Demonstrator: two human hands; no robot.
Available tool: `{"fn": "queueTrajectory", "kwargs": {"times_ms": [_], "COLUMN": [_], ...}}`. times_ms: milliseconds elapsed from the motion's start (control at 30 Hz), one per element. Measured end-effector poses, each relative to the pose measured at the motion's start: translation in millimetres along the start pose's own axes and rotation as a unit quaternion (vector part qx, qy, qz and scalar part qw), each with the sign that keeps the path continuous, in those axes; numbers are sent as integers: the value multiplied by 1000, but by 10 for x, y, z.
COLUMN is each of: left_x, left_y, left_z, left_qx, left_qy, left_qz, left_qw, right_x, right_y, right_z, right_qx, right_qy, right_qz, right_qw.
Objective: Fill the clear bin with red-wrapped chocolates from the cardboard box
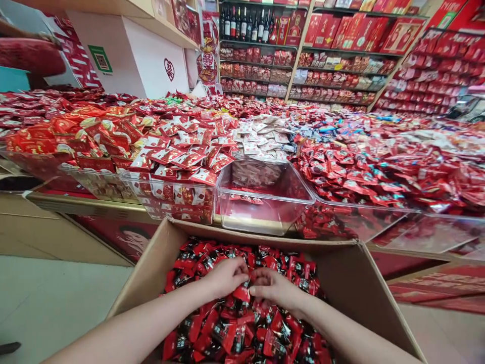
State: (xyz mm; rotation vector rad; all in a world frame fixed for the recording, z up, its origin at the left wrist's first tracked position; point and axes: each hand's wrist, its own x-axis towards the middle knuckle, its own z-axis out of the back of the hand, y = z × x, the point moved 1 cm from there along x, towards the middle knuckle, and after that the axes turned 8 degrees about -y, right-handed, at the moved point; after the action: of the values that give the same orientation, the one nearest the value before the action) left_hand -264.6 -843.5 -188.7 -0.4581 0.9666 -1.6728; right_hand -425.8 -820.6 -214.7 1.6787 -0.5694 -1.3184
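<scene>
An open cardboard box [364, 283] stands in front of me, holding a heap of small red-and-black wrapped candies [223, 331]. Both of my hands are inside it, close together over the middle of the heap. My left hand [226, 277] has its fingers curled, thumb against a red-and-black wrapped candy [242, 293]. From the other side my right hand [276, 289] pinches at the same candy with bent fingers and thumb. The fingertips partly cover the wrapper. Just beyond the box's far edge sits a clear plastic bin [265, 215] with a few red packets on its floor.
Clear bins heaped with red-and-white packets [185, 146], white packets [261, 134] and red packets [341, 167] line the counter. Shelves with bottles [246, 25] and red boxes [352, 30] stand behind. At the upper left, part of a person's arm [22, 33] shows.
</scene>
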Motion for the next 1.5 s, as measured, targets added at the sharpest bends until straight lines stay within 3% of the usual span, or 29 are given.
{"fn": "queueTrajectory", "kwargs": {"times_ms": [100, 367, 633, 733, 800, 900, 1000, 1300, 1500], "left_x": [22, -9, 0, 3, -8, -44, -69, -64, -66], "left_y": [-93, -214, -180, -221, -245, -267, -283, -330, -308], "left_z": [35, 139, 113, 168, 205, 229, 221, 229, 219], "left_qx": [-102, -312, -427, -463, -484, -492, -501, -489, -484], "left_qy": [-17, 15, 3, 22, 58, 127, 111, -3, 11], "left_qz": [15, 91, 151, 149, 175, 245, 235, 141, 157], "left_qw": [995, 946, 891, 874, 856, 826, 825, 861, 861], "right_x": [-44, -122, -116, -150, -198, -267, -293, -427, -398], "right_y": [101, 220, 305, 351, 388, 435, 466, 560, 531], "right_z": [-14, -64, -91, -68, -44, -15, 9, 22, -7], "right_qx": [122, 168, 109, 35, -69, -221, -290, -325, -478], "right_qy": [-3, -30, -81, -106, -140, -167, -150, -166, -151], "right_qz": [-2, 29, 103, 176, 251, 362, 440, 485, 527], "right_qw": [993, 985, 985, 978, 955, 890, 836, 795, 686]}}
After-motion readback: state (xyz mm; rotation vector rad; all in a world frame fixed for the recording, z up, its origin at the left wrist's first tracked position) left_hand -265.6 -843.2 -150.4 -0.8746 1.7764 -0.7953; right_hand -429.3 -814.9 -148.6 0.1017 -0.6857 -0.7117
